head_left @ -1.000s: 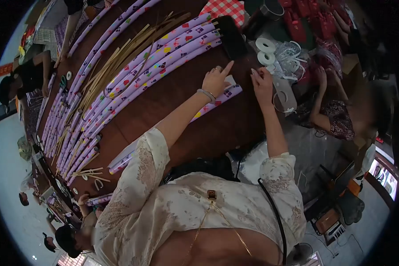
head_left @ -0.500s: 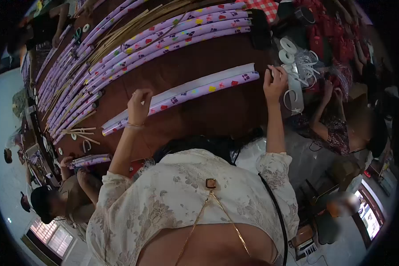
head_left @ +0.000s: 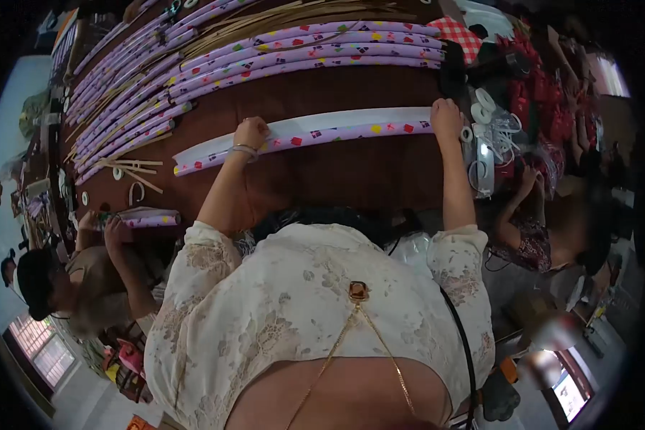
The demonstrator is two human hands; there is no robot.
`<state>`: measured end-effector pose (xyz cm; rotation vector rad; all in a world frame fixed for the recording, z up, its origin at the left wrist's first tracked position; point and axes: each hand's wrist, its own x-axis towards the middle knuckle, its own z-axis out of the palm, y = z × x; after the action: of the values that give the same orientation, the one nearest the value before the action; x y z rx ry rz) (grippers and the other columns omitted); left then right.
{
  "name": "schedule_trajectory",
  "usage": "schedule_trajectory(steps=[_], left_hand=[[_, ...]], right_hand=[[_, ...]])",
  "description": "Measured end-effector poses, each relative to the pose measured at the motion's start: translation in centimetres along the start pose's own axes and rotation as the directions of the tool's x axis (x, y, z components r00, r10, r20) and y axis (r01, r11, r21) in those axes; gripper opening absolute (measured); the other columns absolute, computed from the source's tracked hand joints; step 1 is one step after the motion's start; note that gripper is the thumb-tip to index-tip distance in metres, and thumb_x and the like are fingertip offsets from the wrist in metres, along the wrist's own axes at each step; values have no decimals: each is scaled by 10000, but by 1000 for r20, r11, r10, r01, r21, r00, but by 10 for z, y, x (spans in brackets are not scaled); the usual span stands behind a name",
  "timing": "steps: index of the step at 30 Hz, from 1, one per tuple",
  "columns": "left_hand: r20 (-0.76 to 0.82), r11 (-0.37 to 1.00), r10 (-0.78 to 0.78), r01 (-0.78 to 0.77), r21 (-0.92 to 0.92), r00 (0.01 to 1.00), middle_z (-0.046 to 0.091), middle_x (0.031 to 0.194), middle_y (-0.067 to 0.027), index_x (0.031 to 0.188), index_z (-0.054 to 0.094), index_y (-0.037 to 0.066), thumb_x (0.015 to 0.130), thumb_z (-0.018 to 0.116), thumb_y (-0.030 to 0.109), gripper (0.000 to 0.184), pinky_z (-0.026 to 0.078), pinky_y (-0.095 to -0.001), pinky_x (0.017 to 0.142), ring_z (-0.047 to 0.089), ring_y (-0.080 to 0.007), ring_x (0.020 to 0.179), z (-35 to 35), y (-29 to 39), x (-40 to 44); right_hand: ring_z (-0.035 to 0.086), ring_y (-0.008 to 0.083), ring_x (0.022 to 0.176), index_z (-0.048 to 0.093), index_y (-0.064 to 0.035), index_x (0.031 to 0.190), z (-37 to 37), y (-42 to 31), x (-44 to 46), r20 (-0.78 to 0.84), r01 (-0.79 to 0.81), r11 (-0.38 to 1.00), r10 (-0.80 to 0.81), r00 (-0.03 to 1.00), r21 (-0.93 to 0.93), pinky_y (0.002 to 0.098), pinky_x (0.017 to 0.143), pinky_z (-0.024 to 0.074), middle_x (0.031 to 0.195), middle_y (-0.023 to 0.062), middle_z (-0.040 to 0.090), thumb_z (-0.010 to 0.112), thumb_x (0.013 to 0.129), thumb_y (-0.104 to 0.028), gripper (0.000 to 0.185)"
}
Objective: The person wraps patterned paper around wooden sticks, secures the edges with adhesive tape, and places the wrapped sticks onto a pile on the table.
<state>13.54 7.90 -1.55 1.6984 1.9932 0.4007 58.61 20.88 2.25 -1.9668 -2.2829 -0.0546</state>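
Note:
A long sheet of lilac wrapping paper point(head_left: 351, 132) with colourful printed shapes lies across the brown tabletop, partly rolled, its white inner side showing along the far edge. Left of its middle, my left hand point(head_left: 252, 134) is closed on the paper, fingers curled and a bracelet at the wrist. My right hand point(head_left: 447, 117) has its fingers closed at the paper's right end; the fingertips are partly hidden. Close beside my right hand are rolls of white tape point(head_left: 483, 100) and a tape dispenser point(head_left: 483, 168).
Several finished lilac rolls point(head_left: 308, 61) lie at the far side, with thin wooden strips point(head_left: 279, 27) behind them. Another person point(head_left: 97, 279) handles a short roll point(head_left: 148, 217) at the left. A second person point(head_left: 541, 236) works at the right near red items point(head_left: 526, 93).
Both hands have come down onto the paper: the left moved right along it, and the right closed at its right end. The camera view has shifted slightly.

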Motion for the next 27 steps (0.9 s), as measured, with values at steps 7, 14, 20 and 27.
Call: schedule_trajectory(steps=[7,14,20,27], left_hand=[[-50,994,-94,97,44,994,599,832,-163,743,605,82,684,597,122,72,483,-412,704,592,-334,790,5,18,-5],[-211,977,-115,73,-198,971,596,760,-142,830,553,49,689,605,63,151,468,-397,674,578,-307,734,32,34,-14],[-724,983,-183,102,-155,665,568,816,-118,858,557,62,614,637,14,261,433,-397,715,541,-306,805,-54,-11,-78],[-409,804,-577,404,-436,707,632,930,-94,979,614,49,683,674,96,306,480,-309,766,618,-201,848,-83,-124,-119]], right_hand=[[470,301,1015,540,-99,1051,-29,-99,-41,248,483,768,-609,753,420,407,869,364,1029,84,505,678,692,-280,425],[473,309,979,528,-85,1009,-30,-84,-43,312,402,805,-554,772,437,387,823,398,1005,95,517,689,654,-101,390],[480,316,976,498,-97,1050,-31,-84,-43,302,473,822,-560,771,317,403,840,377,1013,109,514,706,630,-107,469],[517,300,947,548,-65,1015,-61,-139,-30,429,601,776,-616,660,190,377,806,405,1009,116,538,686,695,-186,368]])
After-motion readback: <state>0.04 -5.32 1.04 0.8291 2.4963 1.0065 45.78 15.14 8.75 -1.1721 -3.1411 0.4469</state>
